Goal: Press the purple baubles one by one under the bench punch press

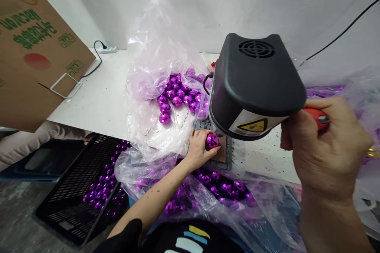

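Note:
My left hand (199,147) has its fingers round a shiny purple faceted ball (212,141), above a brown pad on the grey base plate (225,162). Over it looms the black head of a bench machine (261,83), with a fan grille and a yellow warning label. At its right, my right hand (329,146) is closed round the red lever handle (315,116). A bit of another purple ball (286,141) shows beneath the right fingers; how it is held is partly hidden. The underside of the machine head is out of sight.
Behind the left hand lie loose purple balls (177,101) in a clear plastic bag (157,43). Another bag of balls (225,187) is in front of me. Left are a black crate (63,205) with more balls, a cardboard box (35,59) and a power strip (108,50).

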`<state>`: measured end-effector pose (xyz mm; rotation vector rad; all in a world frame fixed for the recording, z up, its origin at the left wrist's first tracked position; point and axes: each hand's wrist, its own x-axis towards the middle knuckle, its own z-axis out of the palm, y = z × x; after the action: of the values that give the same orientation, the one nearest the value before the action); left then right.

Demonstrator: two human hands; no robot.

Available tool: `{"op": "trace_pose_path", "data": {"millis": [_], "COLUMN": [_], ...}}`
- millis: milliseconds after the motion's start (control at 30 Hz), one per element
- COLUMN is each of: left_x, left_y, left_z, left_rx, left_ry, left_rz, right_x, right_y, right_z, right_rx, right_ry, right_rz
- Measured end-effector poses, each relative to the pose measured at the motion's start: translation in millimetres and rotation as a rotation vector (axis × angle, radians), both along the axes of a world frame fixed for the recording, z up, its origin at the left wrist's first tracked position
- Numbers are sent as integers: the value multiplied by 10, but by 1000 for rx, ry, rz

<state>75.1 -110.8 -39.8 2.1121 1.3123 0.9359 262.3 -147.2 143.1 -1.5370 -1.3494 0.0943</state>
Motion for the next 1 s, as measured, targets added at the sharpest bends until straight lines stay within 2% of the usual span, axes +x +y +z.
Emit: {"op": "trace_pose_path", "data": {"millis": [367, 833, 1000], "left_x": [-18, 16, 28], "left_y": [65, 77, 69], "left_z": [-6, -24, -11], "left_rx": [-84, -46, -45], "left_ry": [-10, 1, 5], "left_rz": [-43, -64, -51], "right_x": [-7, -11, -29], "right_y": [31, 38, -28], "right_z": [5, 33, -60], "right_rx": [23, 27, 94], "right_ry": [-1, 13, -54], "right_rz": [-15, 44, 43]}}
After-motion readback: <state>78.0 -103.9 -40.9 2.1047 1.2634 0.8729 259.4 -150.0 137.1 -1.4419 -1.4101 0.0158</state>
